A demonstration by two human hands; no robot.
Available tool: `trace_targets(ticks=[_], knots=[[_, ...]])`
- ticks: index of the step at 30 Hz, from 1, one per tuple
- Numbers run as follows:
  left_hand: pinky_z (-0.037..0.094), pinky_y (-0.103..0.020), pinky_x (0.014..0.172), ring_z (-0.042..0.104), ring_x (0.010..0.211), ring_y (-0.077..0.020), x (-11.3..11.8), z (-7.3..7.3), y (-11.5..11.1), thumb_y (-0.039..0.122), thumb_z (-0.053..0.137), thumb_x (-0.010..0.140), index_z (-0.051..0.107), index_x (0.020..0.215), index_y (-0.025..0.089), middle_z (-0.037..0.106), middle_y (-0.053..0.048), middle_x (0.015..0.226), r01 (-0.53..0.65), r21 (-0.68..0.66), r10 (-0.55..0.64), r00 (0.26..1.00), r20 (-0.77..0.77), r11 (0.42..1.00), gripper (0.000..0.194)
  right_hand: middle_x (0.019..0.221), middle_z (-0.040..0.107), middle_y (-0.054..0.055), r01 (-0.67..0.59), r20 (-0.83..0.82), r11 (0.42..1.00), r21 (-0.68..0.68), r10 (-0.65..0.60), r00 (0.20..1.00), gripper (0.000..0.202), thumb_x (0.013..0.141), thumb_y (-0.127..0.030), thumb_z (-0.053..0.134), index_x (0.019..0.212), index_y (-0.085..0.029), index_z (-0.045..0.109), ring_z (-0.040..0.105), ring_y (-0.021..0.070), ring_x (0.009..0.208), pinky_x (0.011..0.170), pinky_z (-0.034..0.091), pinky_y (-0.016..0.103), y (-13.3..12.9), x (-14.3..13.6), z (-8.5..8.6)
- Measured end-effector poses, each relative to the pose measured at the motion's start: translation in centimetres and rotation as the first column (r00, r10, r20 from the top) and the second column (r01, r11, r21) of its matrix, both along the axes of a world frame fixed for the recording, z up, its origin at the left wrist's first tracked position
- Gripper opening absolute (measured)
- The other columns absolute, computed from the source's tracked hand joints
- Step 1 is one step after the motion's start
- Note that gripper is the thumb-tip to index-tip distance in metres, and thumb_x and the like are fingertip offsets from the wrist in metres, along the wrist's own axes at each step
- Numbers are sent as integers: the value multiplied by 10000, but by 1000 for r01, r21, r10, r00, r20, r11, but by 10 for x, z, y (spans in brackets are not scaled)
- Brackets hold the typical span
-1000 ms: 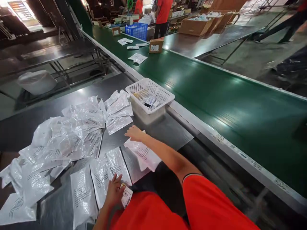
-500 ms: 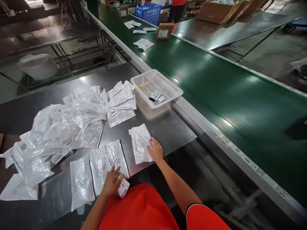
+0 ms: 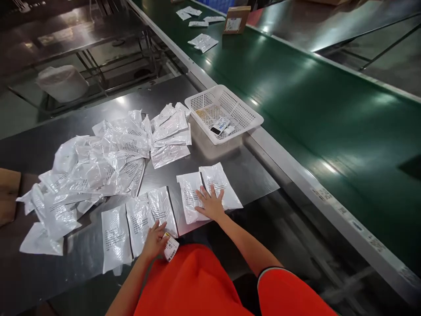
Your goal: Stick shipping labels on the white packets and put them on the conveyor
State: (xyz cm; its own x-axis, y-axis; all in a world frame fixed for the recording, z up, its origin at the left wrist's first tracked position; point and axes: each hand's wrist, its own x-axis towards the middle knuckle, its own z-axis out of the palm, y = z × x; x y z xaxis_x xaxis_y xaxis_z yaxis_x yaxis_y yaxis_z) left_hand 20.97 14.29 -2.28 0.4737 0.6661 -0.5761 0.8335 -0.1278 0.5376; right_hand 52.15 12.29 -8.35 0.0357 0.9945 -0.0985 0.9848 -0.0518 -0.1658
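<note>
My right hand (image 3: 212, 204) lies with fingers spread over two white plastic mailer bags side by side, a left bag (image 3: 190, 195) and a right bag (image 3: 222, 184). My left hand (image 3: 156, 239) is closed on a small white label with a barcode (image 3: 171, 249), perhaps more than one. Just beyond that hand, a row of flat printed mailers lies on the table: an outer mailer (image 3: 115, 237), a middle mailer (image 3: 138, 219) and an inner mailer (image 3: 161, 206). A large heap of white mailers (image 3: 105, 158) fills the left side of the metal table (image 3: 88, 114).
A white perforated basket (image 3: 230, 103) with small labelled items in it rests at the table's far right edge. Beyond runs a green conveyor belt (image 3: 312, 118), carrying several white packets (image 3: 204, 42) and a brown carton (image 3: 236, 20). Brown cardboard (image 3: 8, 195) stands at the left.
The single mailer under my right hand now shows as two lying side by side. The fingers of that hand have spread flat. My left hand keeps the label; the view has tilted down slightly.
</note>
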Motion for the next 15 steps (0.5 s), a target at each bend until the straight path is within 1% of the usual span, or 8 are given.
trace_targets(ticks=[2, 4, 7, 9, 12, 13, 15], knots=[[224, -640, 1144, 227, 1463, -325, 1, 2, -1, 360, 466, 880, 735, 746, 218, 471, -52, 1483, -6, 2, 6, 1000, -5, 1000, 332, 1564, 293, 40, -48, -19, 999, -11, 47, 999, 738, 823, -607, 519, 1485, -363, 303, 94, 465, 1418, 1041, 88, 746, -5, -12, 3], [233, -643, 1139, 226, 1462, -331, 2, 2, -2, 354, 472, 879, 728, 729, 213, 470, -52, 1483, -8, 7, 8, 1000, -7, 1000, 328, 1566, 287, 28, -68, -36, 997, -35, 67, 997, 730, 821, -606, 530, 1479, -384, 306, 103, 463, 1419, 1044, 101, 747, -9, -26, 4], [255, -645, 1126, 249, 1454, -338, 4, 2, -4, 335, 484, 877, 727, 729, 210, 484, -57, 1476, 2, 35, -2, 1000, -17, 999, 310, 1567, 279, 8, -24, -43, 998, -58, 21, 999, 699, 847, -623, 486, 1481, -411, 282, 95, 472, 1419, 1025, 89, 772, -7, -48, 6], [197, -652, 1140, 218, 1462, -346, 7, 2, -5, 303, 508, 864, 724, 734, 200, 426, -68, 1516, 14, 75, -12, 999, -35, 997, 272, 1572, 266, 16, 13, -37, 999, -52, -15, 999, 683, 869, -615, 455, 1489, -397, 269, 89, 467, 1422, 1021, 85, 773, -2, -57, 7], [102, -667, 1143, 159, 1471, -374, 14, 3, -5, 291, 524, 856, 719, 737, 169, 277, -118, 1581, 33, 121, -24, 997, -73, 992, 259, 1574, 256, 58, 30, -17, 998, -54, -31, 999, 672, 888, -578, 438, 1498, -347, 272, 106, 442, 1430, 1019, 74, 779, 1, -57, 7], [92, -665, 1143, 155, 1469, -381, 17, 4, -5, 300, 531, 853, 718, 732, 159, 254, -138, 1585, 43, 124, -33, 996, -79, 991, 264, 1573, 256, 67, 26, -9, 998, -57, -27, 1000, 665, 894, -564, 432, 1498, -335, 275, 114, 430, 1434, 1018, 72, 782, 0, -54, 7], [71, -650, 1150, 172, 1465, -385, 24, 5, -4, 308, 556, 839, 716, 718, 146, 257, -161, 1580, 64, 115, -56, 996, -73, 991, 257, 1569, 263, 77, 8, 4, 998, -62, -8, 1000, 646, 907, -537, 415, 1498, -314, 280, 129, 410, 1439, 1019, 76, 788, -4, -45, 6]])
